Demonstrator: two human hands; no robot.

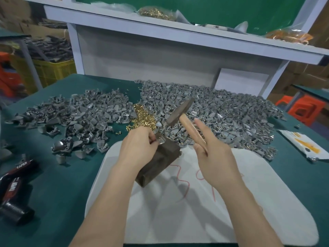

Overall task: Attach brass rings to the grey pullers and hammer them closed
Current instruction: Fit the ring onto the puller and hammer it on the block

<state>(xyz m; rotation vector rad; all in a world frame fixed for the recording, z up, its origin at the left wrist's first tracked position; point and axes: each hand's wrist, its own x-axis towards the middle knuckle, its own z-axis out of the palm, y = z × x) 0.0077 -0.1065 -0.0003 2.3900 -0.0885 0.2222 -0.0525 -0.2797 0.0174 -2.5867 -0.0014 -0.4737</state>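
Observation:
My left hand pinches a grey puller against the top of a dark metal block that stands on a white pad. My right hand holds the wooden handle of a hammer, two fingers stretched along it. The dark hammer head is raised above and to the right of the block. A small heap of brass rings lies just behind the left hand. Large piles of grey pullers spread on the left and on the right of the green table.
Dark printed tubes lie at the table's left edge. A white and orange packet lies at the right. A white shelf with bags of brass parts overhangs the back. Yellow and orange crates stand beyond the table.

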